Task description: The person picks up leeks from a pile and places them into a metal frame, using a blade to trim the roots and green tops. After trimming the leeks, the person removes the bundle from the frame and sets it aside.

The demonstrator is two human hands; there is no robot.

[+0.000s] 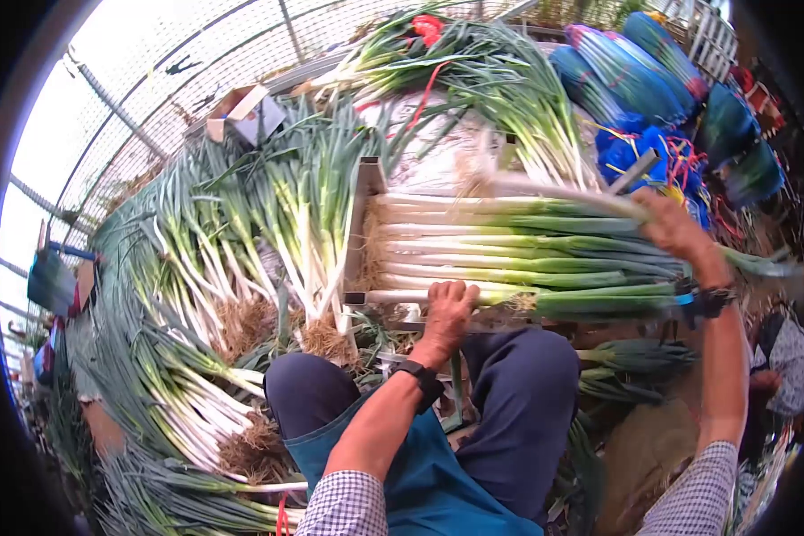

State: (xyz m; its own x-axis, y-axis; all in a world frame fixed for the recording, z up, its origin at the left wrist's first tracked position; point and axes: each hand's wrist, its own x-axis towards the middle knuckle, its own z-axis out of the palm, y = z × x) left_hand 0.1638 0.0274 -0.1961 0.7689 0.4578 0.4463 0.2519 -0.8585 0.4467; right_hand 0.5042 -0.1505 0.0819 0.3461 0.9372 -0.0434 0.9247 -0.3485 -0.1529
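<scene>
Leeks lie on every side of me. On the far left, loose leeks [205,268] are heaped in a wide fan, white shanks and root tufts pointing toward my knees, green tops running away toward the mesh wall. A cardboard box [241,109] sits beyond them at the far edge of the heap.

Just right of the heap stands the metal rack [367,201]. Its upright end plate faces the roots of a row of leeks [545,248] that lies flat across it, roots left, greens right, stalks side by side and touching.

My left hand [449,311] is at the near edge of that row, with a dark watch [420,375] on the wrist. Its fingers [460,290] are curled tight over the nearest stalk [509,297]. My blue apron [420,482] covers my lap below.

Farther right, my right hand [676,228] is raised over the far side of the row. Its fingers are closed round a blurred leek [545,189] that slants across the top of the others, its greens trailing out past my wrist.

Beyond that hand, blue ties [639,152] lie in a tangle, and blue-wrapped bundles [630,76] are stacked at the far right. Another person [782,357] is partly in view at the right edge.
</scene>
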